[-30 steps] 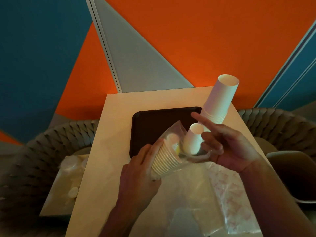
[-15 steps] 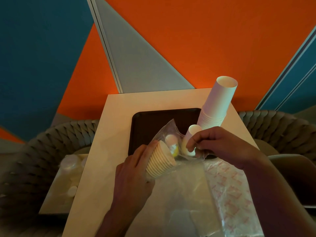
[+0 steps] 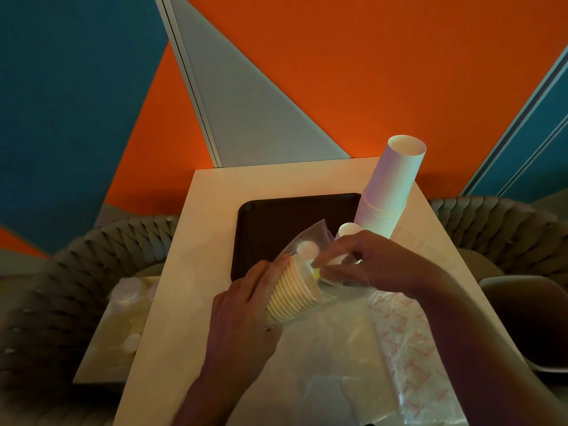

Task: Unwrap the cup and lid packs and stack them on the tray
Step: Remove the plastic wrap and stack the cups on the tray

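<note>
Cups [image 3: 293, 298] in a ribbed paper stack lie tilted in clear crinkled wrap [image 3: 310, 241], long axis pointing up-right toward the dark tray [image 3: 276, 219], above the bench [image 3: 196, 272]. Left hand [image 3: 242, 309] fingers curl around the stack; right hand [image 3: 378, 262] fingers pinch the wrap.

Both hands raised and working close together, forearms reaching in from below.

The left hand [image 3: 246, 305] curls its fingers round a held stack, thumb hidden. The right hand [image 3: 373, 262] bends at the wrist, fingertips apparently pinching thin film, though blur obscures the grip.
</note>
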The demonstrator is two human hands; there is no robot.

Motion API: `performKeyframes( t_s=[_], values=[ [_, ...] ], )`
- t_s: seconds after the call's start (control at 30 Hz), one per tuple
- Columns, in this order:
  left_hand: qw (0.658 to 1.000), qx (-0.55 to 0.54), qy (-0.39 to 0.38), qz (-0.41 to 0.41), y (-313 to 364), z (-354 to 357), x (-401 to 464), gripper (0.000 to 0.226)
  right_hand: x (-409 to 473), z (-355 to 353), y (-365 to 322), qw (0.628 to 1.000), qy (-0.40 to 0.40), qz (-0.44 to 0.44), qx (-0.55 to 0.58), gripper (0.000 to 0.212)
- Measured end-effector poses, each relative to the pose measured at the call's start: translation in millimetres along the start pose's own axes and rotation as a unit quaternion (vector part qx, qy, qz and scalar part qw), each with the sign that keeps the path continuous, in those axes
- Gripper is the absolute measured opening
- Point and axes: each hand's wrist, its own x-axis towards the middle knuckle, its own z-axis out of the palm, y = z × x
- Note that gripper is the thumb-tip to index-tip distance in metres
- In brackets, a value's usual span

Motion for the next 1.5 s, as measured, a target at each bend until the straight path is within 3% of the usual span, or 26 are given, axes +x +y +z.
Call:
performKeyframes(
  t_s=[0.13, 0.27, 0.4, 0.57, 0.7, 0.8, 0.93, 1.1, 1.4, 1.5],
  values=[
    [1.0, -0.002, -0.008, 0.003, -4, -2, -1, 0.12, 5, -1, 5, 0.991, 0.124, 0.0, -0.048, 0.013],
    [1.0, -0.006, -0.009, -0.002, -6, -3, -4, 0.117, -4, -1, 0, 0.976, 0.209, -0.052, 0.013, 0.022],
    [1.0, -0.007, -0.006, -0.007, -6, -4, -5, 0.118, -9, -5, 0, 0.99, 0.104, -0.063, 0.075, 0.033],
    [1.0, -0.021, 0.012, 0.011, 2, -7, -5, 0.119, -2, -5, 4, 0.999, -0.03, -0.037, -0.001, 0.018],
    [1.0, -0.015, 0.003, 0.018, 4, -6, -6, 0.115, -2, -2, -4, 0.995, -0.044, -0.051, 0.071, 0.048],
    [1.0, -0.013, -0.02, 0.015, 3, -5, -6, 0.103, -4, -3, -7, 0.99, -0.07, -0.055, 0.111, 0.058],
    [0.999, -0.013, -0.035, 0.0, 4, -4, -8, 0.099, -7, -6, -2, 0.988, -0.054, -0.065, 0.132, 0.054],
    [0.999, -0.015, -0.043, -0.006, 5, -1, -14, 0.104, -7, -5, 5, 0.992, 0.007, -0.083, 0.092, 0.018],
    [0.999, -0.029, -0.042, -0.002, 19, 9, -14, 0.103, -12, 1, 6, 0.991, -0.071, -0.071, 0.092, 0.02],
    [0.998, -0.036, -0.042, -0.007, 21, 12, -13, 0.101, -10, 9, 9, 0.994, -0.081, -0.065, 0.038, 0.04]
  ],
)
